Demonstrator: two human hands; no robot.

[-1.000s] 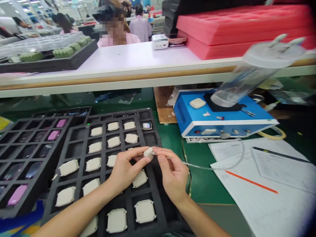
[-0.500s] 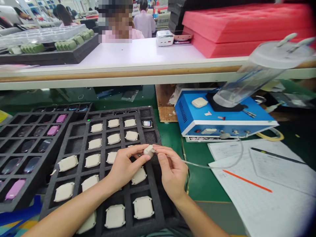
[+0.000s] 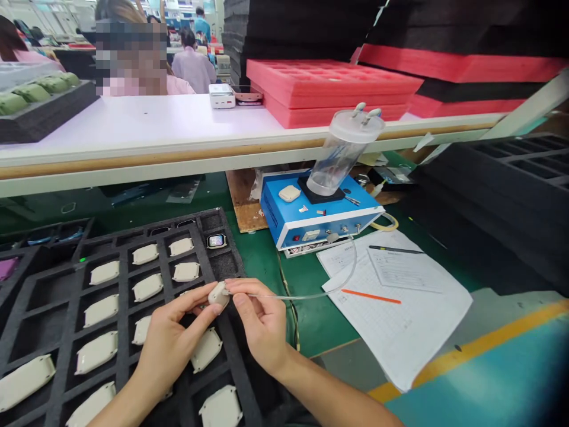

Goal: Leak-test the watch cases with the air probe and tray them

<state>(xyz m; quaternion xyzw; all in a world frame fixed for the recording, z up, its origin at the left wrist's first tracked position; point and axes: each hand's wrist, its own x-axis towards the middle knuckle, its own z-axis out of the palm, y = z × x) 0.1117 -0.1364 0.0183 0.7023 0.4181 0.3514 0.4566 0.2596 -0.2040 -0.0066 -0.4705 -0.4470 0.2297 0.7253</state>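
Left hand (image 3: 171, 335) has the case (image 3: 218, 296) pinched, up over the tray (image 3: 47, 317). Right hand (image 3: 263, 325) is just beside it — clamped on the tube (image 3: 306, 297), tip right at the case, other end on the blue box (image 3: 284, 207)

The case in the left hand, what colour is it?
The case is cream, seen best in the head view.
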